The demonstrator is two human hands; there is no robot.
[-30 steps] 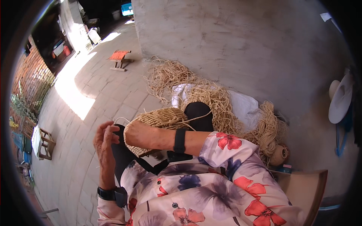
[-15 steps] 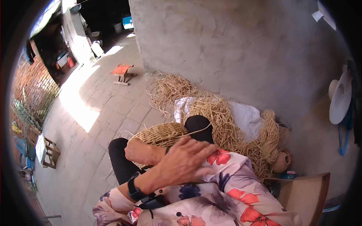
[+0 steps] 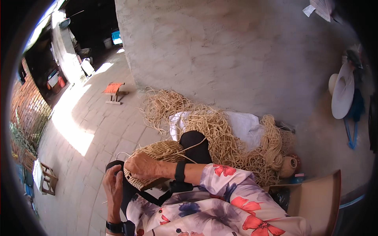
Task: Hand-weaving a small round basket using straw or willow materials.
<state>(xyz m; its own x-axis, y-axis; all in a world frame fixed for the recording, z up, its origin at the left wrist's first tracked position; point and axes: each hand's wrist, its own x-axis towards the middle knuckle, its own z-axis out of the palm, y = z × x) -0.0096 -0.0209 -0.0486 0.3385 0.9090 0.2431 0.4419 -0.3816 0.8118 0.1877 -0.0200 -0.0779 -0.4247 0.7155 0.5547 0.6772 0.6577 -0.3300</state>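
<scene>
A woven straw-cord basket (image 3: 170, 149) lies on its side across my lap, between my knees. My right hand (image 3: 142, 165) reaches across from the right and is closed on the near left part of its weave. My left hand (image 3: 113, 186) is raised just left of the basket, by my left knee. Its fingers are bent toward the thumb; whatever they pinch is too small to make out. A loose cord (image 3: 196, 146) runs from the basket over my right knee. The underside of the basket is hidden.
Heaps of loose straw cord (image 3: 214, 128) lie along the wall over white sacking (image 3: 241, 125). At the right are a small round woven pot (image 3: 288, 166) and an open cardboard box (image 3: 315, 196). An orange-topped folding stool (image 3: 113, 90) and a wooden stool (image 3: 48, 179) stand on the paving.
My left hand has swung from across my right forearm back to the basket's left side. My right hand has shifted slightly left and down on the weave. The view has turned somewhat right.
</scene>
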